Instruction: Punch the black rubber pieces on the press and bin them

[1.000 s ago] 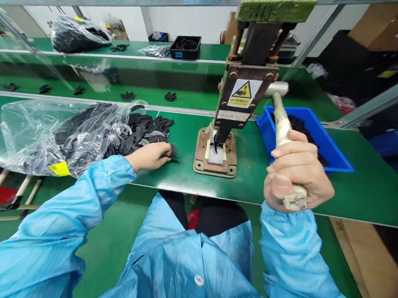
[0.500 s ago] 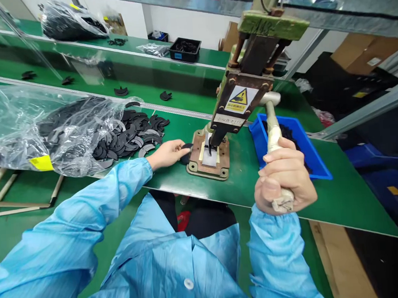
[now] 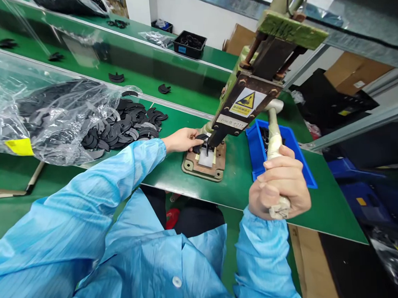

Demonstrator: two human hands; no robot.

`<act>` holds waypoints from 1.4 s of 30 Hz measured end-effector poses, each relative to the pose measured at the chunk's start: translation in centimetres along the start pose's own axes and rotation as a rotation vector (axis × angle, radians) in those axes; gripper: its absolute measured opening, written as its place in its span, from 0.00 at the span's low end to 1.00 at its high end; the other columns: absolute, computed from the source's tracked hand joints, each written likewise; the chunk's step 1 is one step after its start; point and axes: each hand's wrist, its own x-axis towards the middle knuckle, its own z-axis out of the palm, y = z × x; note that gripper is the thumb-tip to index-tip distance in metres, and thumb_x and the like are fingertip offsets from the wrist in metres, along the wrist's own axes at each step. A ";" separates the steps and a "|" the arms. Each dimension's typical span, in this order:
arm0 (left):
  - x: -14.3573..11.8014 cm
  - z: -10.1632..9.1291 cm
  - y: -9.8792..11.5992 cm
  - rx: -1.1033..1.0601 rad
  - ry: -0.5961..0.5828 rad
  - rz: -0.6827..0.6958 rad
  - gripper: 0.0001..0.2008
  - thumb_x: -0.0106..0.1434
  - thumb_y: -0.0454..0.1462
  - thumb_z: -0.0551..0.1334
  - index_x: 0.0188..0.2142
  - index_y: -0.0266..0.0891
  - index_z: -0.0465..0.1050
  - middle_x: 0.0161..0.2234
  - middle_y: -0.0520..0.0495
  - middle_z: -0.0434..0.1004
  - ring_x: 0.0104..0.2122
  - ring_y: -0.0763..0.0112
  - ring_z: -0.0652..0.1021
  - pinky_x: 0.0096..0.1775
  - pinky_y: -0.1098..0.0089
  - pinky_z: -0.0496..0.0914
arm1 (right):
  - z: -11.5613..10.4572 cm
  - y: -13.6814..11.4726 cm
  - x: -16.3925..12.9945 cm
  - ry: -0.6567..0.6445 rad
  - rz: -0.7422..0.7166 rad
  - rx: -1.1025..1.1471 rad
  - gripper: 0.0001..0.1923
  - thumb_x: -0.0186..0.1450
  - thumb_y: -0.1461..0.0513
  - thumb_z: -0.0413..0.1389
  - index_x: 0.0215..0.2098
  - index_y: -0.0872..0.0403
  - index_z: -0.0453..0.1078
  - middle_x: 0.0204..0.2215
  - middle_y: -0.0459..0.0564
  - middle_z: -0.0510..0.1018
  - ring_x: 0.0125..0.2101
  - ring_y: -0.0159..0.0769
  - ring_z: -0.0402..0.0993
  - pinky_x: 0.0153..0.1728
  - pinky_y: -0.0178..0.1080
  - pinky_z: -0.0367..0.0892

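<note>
Black crescent piece [image 3: 198, 142] is pinched in the fingers [image 3: 192, 138] of your left hand [image 3: 181, 140], sitting right on the white pad of the press base [image 3: 203, 162], just under the punch head. Fingertips are closed down on it, and the piece is touching the fixture as far as the head view shows, though the exact seating is hard to make out.

Your right hand [image 3: 278, 187] is wrapped all the way around the lever handle [image 3: 273, 136] of the hand press [image 3: 246, 100], fist fully shut, gripping near the taped bottom end. The lever runs up from your fist to the press body with the yellow warning sticker [image 3: 246, 101].

Just behind your right fist there's a blue bin [image 3: 297, 155] with dark parts in it. Off to the far side of your left fingers, a heap of the same black pieces [image 3: 131, 126] spills out of a clear plastic bag [image 3: 33, 108] onto the green bench [image 3: 241, 187]. A few loose ones lie on the belt beyond that, well apart from your hands.
</note>
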 end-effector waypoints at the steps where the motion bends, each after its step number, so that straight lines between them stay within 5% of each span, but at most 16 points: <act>1: 0.1 -0.1 -0.1 -0.010 -0.006 0.001 0.14 0.67 0.42 0.73 0.33 0.37 0.73 0.24 0.51 0.76 0.21 0.77 0.74 0.24 0.75 0.67 | 0.1 0.1 0.0 0.012 -0.001 0.007 0.17 0.64 0.57 0.61 0.21 0.50 0.61 0.17 0.40 0.69 0.29 0.37 0.74 0.55 0.67 0.74; 16: 1.0 -0.8 -0.5 -0.073 -0.094 -0.102 0.16 0.65 0.42 0.76 0.32 0.37 0.72 0.21 0.51 0.76 0.20 0.74 0.77 0.24 0.74 0.72 | 0.2 0.1 -0.2 0.082 0.026 -0.023 0.26 0.62 0.50 0.64 0.17 0.50 0.57 0.14 0.39 0.65 0.25 0.36 0.71 0.51 0.64 0.76; 34: 1.7 -0.2 1.5 -0.057 -0.069 -0.474 0.13 0.63 0.41 0.76 0.32 0.37 0.78 0.19 0.45 0.77 0.16 0.69 0.76 0.22 0.72 0.71 | 1.0 0.3 -0.2 0.143 -0.006 -0.016 0.24 0.65 0.53 0.62 0.18 0.50 0.58 0.15 0.38 0.63 0.25 0.35 0.71 0.51 0.60 0.77; 42: 1.0 0.3 1.8 -0.061 -0.080 -0.482 0.09 0.72 0.41 0.69 0.39 0.36 0.77 0.20 0.47 0.78 0.17 0.74 0.76 0.25 0.76 0.72 | 2.2 -0.8 3.6 0.187 0.005 0.069 0.18 0.65 0.55 0.65 0.24 0.50 0.64 0.19 0.39 0.65 0.28 0.33 0.73 0.50 0.55 0.78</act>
